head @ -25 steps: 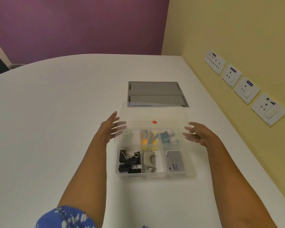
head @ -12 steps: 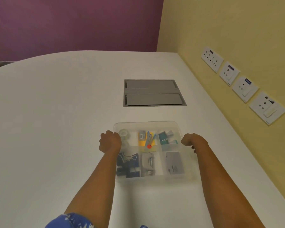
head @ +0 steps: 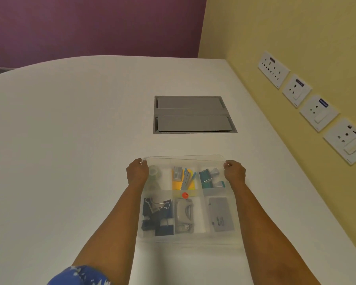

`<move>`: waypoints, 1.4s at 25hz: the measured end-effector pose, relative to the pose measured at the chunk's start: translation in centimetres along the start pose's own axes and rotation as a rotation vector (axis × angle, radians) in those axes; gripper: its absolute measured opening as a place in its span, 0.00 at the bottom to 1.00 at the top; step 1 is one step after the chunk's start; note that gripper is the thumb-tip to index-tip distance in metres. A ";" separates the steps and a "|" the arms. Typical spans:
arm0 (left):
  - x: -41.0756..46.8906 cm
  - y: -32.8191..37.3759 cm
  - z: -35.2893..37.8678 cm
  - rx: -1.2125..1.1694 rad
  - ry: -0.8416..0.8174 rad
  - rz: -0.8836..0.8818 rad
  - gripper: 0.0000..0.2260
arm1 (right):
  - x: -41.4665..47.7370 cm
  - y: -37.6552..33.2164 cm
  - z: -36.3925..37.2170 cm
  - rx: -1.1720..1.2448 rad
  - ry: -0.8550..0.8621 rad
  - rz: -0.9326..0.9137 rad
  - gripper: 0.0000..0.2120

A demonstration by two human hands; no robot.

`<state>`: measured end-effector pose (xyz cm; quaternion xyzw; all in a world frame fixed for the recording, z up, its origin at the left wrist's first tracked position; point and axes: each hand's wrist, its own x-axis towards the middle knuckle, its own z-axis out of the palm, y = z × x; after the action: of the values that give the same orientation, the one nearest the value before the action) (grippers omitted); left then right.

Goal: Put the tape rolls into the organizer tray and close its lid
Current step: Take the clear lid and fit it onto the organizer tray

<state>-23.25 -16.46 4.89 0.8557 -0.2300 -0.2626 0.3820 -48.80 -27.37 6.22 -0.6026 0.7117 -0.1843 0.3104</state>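
Sleeve point(head: 80, 275) of blue cloth with white marks shows at the bottom edge, on my left arm. Both my forearms reach forward over the white counter point(head: 60, 151), one at each side of the clear organizer tray point(head: 189, 240).

In the near row of the tray I see dark blue binder clips point(head: 157, 217) on the left, a grey stapler-like tool point(head: 184, 218) in the middle and a grey flat box point(head: 221, 217) on the right. The clear lid point(head: 183, 158) lies down over the compartments, and a small red dot point(head: 185, 195) sits on it near the centre.

In the far row, the tape rolls point(head: 153, 175) are in the left compartment, just beside my left hand point(head: 137, 171); yellow and blue paper items point(head: 184, 178) fill the middle one, teal clips point(head: 211, 177) the right one.

My left hand is clenched on the far left corner of the lid, and my right hand point(head: 234, 171) is clenched on the far right corner — the fingers curl over the edge.

Farther on, a grey recessed panel point(head: 193, 115) is set into the counter. Along the yellow wall point(head: 275, 27) on the right hang four white socket plates point(head: 308, 108), and a purple wall point(head: 90, 23) stands at the back.
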 end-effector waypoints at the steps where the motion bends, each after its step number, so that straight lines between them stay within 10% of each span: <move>1: 0.2 0.0 0.2 -0.027 0.023 0.007 0.15 | 0.3 0.2 0.2 0.073 0.052 0.013 0.15; 20: 3.5 -0.1 0.8 -0.320 0.066 -0.465 0.21 | 5.4 0.1 2.2 0.237 -0.042 0.296 0.25; 35: 2.6 0.1 -0.1 -0.166 -0.005 -0.309 0.18 | 3.8 0.0 1.3 0.342 -0.033 0.195 0.23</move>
<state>-21.31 -18.02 4.31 0.8457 -0.0740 -0.3384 0.4059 -48.26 -30.87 4.40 -0.4721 0.7199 -0.2619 0.4362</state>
